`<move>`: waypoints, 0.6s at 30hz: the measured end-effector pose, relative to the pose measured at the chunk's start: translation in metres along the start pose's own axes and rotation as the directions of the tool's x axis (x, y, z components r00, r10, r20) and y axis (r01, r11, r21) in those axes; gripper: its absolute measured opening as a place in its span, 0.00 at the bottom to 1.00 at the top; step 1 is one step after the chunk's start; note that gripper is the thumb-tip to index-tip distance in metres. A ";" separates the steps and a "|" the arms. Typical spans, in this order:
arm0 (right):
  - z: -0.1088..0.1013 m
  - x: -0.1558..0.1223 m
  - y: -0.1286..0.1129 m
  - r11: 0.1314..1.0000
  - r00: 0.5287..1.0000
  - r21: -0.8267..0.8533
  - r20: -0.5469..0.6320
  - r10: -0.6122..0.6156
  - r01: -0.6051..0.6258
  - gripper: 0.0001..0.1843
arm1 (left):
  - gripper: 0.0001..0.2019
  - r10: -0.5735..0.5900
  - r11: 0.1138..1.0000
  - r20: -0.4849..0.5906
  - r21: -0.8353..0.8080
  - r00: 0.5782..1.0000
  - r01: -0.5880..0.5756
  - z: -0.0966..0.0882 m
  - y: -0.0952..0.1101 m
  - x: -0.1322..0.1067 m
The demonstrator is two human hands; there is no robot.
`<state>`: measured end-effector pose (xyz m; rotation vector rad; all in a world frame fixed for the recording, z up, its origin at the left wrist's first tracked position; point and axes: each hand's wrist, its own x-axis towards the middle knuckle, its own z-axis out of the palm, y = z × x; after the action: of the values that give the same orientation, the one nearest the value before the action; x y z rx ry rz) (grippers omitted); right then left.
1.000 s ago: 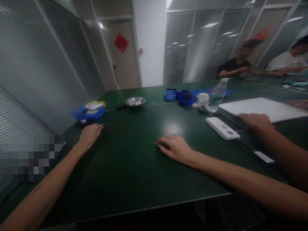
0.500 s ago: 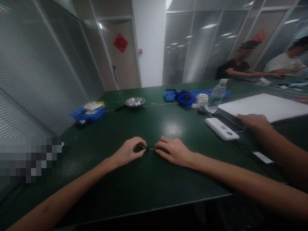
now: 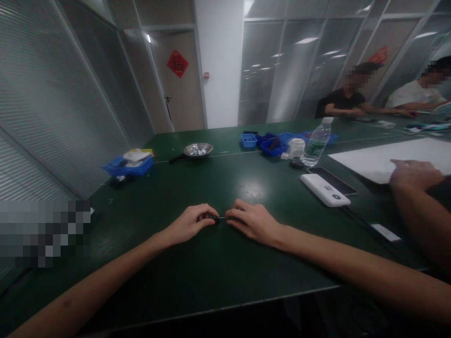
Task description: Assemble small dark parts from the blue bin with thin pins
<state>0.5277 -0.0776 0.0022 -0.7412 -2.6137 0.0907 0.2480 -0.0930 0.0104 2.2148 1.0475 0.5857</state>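
My left hand point(image 3: 190, 223) and my right hand point(image 3: 252, 220) rest close together on the dark green table point(image 3: 197, 267), fingertips almost meeting. My left fingers are pinched on a small dark part point(image 3: 210, 217). A thin metal pin point(image 3: 222, 218) sticks out between the two hands, its right end under my curled right fingers. What else the right hand holds is hidden.
A co-worker's hand point(image 3: 414, 173) lies on a white sheet point(image 3: 380, 159) at the right. A white power bank point(image 3: 324, 189), a phone point(image 3: 333, 180), a water bottle point(image 3: 318, 141), a white jar point(image 3: 296, 149), blue bins point(image 3: 273, 142) point(image 3: 128, 164) and a metal bowl point(image 3: 198, 149) stand farther back. Two seated people work beyond.
My left hand came from the blue bin at the left to meet my right hand, bringing a small dark part. The co-worker's hand moved right, off the phone onto the white sheet.
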 end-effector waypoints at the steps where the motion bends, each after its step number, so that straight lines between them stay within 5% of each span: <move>1: 0.000 0.000 -0.002 1.000 1.000 -0.010 -0.005 -0.010 0.010 0.15 | 0.09 0.002 1.000 0.012 -0.014 1.000 -0.002 0.000 0.001 0.000; 7: 0.005 0.005 -0.011 0.998 0.999 -0.041 0.005 -0.040 0.040 0.15 | 0.10 0.045 0.999 0.025 -0.024 0.999 -0.044 0.002 0.008 0.001; 18: 0.004 0.008 -0.008 0.988 0.987 0.015 -0.028 0.157 -0.156 0.13 | 0.25 0.036 0.997 -0.090 0.070 0.995 -0.029 0.002 0.004 0.002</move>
<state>0.5158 -0.0796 0.0031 -0.9357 -2.5217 0.1412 0.2522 -0.0942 0.0116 2.2875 1.0949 0.6805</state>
